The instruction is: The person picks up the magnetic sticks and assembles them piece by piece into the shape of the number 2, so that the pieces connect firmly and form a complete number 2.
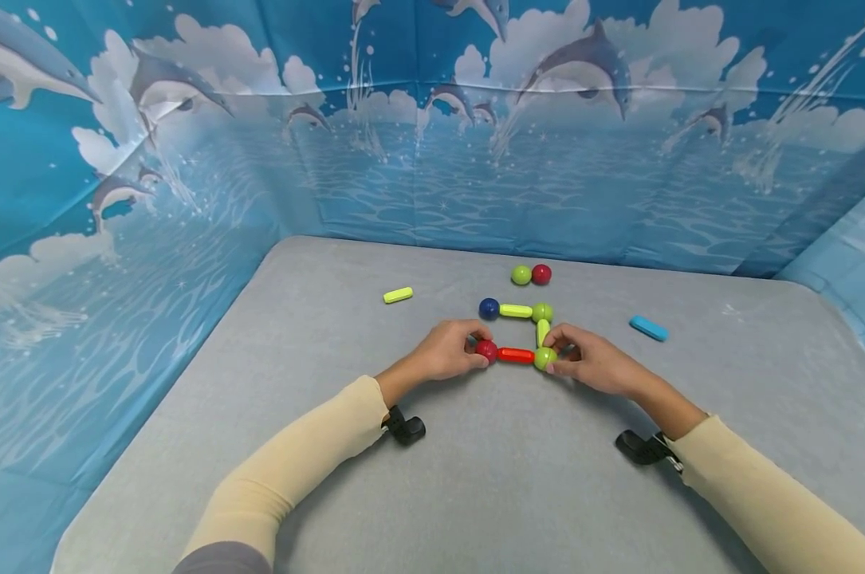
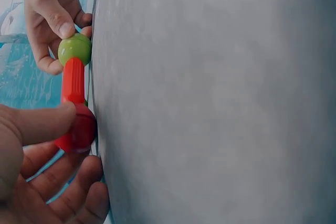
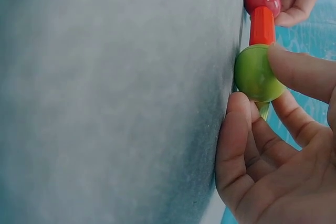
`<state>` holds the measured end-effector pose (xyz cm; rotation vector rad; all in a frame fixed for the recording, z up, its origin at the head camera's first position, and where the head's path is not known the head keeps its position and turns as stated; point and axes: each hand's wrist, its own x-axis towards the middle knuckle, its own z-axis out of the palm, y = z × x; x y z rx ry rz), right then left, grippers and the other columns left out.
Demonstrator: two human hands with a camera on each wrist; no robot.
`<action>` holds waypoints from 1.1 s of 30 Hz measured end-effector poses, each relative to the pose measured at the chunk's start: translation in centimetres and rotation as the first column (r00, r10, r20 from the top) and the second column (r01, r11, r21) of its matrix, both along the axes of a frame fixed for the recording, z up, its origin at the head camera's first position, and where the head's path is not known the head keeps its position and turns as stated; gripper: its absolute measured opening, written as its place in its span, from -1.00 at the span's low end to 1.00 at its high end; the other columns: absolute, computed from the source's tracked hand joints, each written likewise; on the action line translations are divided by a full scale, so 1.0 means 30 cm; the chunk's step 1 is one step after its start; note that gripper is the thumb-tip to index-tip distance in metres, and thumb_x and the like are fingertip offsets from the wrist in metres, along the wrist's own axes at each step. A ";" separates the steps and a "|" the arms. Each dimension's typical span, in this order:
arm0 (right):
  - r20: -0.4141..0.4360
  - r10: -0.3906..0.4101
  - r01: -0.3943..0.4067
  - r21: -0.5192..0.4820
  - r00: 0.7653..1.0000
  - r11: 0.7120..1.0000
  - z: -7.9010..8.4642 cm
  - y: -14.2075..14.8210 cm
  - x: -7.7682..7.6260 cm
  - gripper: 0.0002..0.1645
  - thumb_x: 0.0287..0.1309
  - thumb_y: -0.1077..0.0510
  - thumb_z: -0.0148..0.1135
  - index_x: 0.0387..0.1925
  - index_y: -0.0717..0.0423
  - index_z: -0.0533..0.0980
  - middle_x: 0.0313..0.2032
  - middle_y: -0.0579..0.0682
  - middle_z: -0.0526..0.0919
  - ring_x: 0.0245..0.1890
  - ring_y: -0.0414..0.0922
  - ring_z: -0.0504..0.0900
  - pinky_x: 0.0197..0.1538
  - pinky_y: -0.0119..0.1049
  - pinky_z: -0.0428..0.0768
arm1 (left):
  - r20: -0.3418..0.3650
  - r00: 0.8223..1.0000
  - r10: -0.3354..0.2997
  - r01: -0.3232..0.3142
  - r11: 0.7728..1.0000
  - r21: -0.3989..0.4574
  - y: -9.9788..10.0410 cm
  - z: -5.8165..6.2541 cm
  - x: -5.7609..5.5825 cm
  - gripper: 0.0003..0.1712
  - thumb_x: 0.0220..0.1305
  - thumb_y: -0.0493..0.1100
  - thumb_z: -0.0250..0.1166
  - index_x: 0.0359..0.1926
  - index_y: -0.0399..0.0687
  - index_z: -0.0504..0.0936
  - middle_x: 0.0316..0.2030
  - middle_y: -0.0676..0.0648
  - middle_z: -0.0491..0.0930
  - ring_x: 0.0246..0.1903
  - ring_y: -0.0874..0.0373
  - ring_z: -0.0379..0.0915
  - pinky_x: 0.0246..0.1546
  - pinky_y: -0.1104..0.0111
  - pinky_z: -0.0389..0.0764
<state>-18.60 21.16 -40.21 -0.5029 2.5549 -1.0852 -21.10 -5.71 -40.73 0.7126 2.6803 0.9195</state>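
My left hand [image 1: 450,349] pinches a red ball [image 1: 486,351] at the left end of a red rod [image 1: 516,355]. At the rod's other end, my right hand [image 1: 595,360] holds a green ball [image 1: 545,359] between thumb and fingers. From that ball a yellow rod [image 1: 543,332], partly behind the right fingers, runs back to a second green ball [image 1: 543,312]. Another yellow rod [image 1: 516,311] joins this one to a dark blue ball [image 1: 489,308]. In the left wrist view the left thumb lies on the red ball [image 2: 84,128]; the right wrist view shows the right thumb against the green ball [image 3: 257,74].
Behind the joined pieces, a loose green ball [image 1: 521,275] and red ball [image 1: 541,274] sit side by side. One yellow rod [image 1: 399,295] lies to the left, a blue rod [image 1: 649,328] to the right. A dolphin-print curtain [image 1: 432,175] borders the grey table [image 1: 475,494].
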 end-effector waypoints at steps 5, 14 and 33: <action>-0.003 -0.012 0.012 0.015 1.000 1.000 0.001 0.000 0.003 -0.65 0.29 0.16 0.27 0.05 0.13 0.42 -0.01 0.17 0.56 -0.11 -0.03 0.59 -0.19 -0.26 0.56 | -0.014 1.000 0.007 -0.008 1.000 -0.029 0.013 0.001 0.002 -0.59 0.22 -0.13 0.42 0.10 -0.01 0.62 -0.02 -0.01 0.67 -0.18 0.18 0.48 -0.20 0.45 0.51; -0.003 -0.013 0.013 0.019 1.000 1.000 -0.001 -0.001 0.001 -0.65 0.28 0.18 0.27 0.04 0.13 0.42 -0.01 0.17 0.55 -0.11 -0.02 0.58 -0.17 -0.26 0.56 | -0.015 1.000 -0.004 0.004 1.000 -0.024 0.011 0.007 0.003 -0.60 0.22 -0.14 0.42 0.09 -0.03 0.61 0.02 -0.05 0.67 -0.13 0.17 0.50 -0.09 0.40 0.53; -0.075 -0.039 0.043 0.056 0.996 0.997 -0.001 -0.011 -0.003 -0.69 0.24 0.21 0.30 0.00 0.13 0.49 -0.06 0.17 0.61 -0.25 -0.07 0.58 -0.26 -0.27 0.57 | -0.104 0.971 0.217 -0.214 0.976 0.038 -0.228 0.041 -0.114 -0.58 0.41 -0.09 0.20 0.21 -0.15 0.55 0.17 -0.13 0.58 0.04 0.00 0.58 0.04 0.13 0.61</action>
